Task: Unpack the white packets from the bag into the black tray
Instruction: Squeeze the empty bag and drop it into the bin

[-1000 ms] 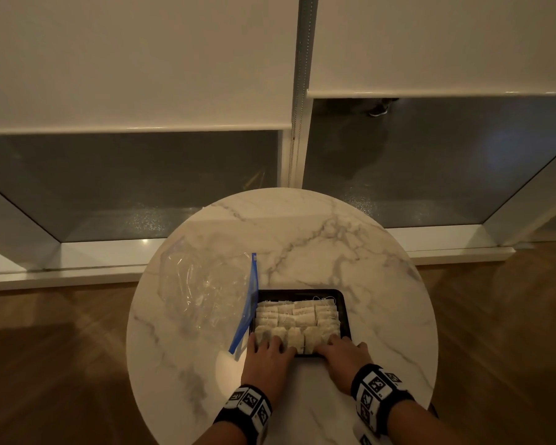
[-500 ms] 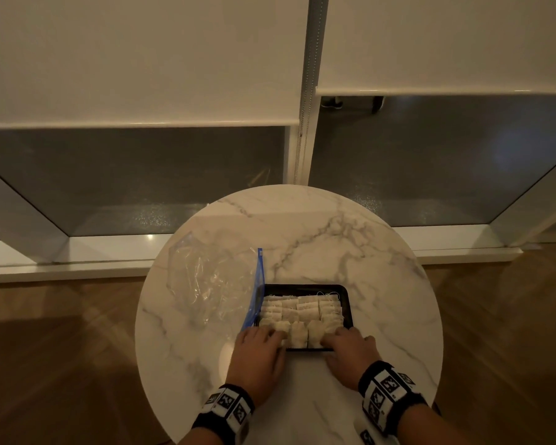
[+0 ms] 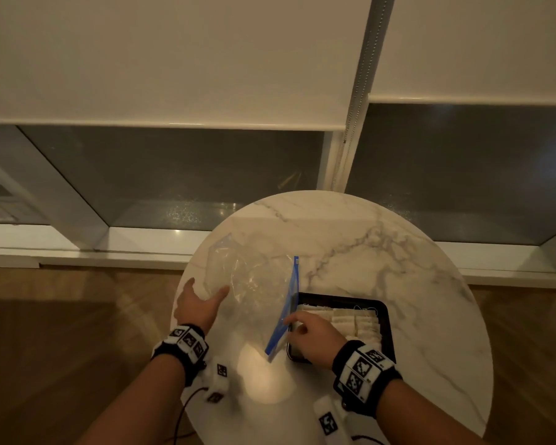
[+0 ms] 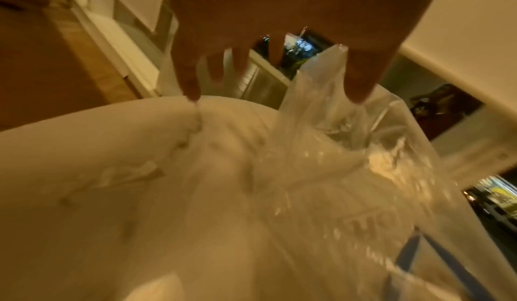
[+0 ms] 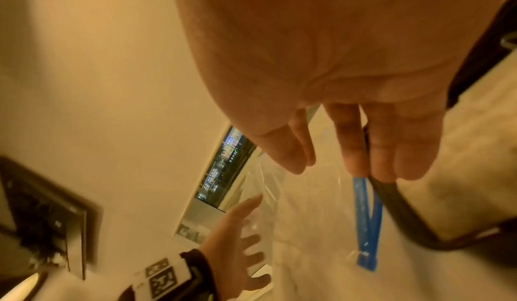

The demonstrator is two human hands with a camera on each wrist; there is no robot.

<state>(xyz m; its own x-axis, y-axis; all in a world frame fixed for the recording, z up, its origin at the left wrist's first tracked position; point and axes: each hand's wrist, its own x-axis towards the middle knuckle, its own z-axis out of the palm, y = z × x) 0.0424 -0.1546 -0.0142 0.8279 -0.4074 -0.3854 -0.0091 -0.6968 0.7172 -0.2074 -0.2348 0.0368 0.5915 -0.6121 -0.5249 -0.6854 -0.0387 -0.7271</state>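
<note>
The clear bag (image 3: 254, 284) lies crumpled on the marble top, its blue zip strip (image 3: 286, 303) running along its right edge, just beside the tray's (image 3: 384, 319) left rim. The black tray holds white packets (image 3: 353, 319) packed in tight rows.

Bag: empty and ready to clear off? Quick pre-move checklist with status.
1. Bag empty: ok, no packets visible through the clear plastic.
2. White packets in black tray: ok, rows fill it.
3. Left hand free: ok, fingers spread, tips at bag's edge.
4. Right hand free: ok, fingers extended near blue zip strip, nothing pinched.
5. Zip closed: cannot tell.
6. Bag overlapping tray: ok, it lies beside the tray's left rim.
</note>
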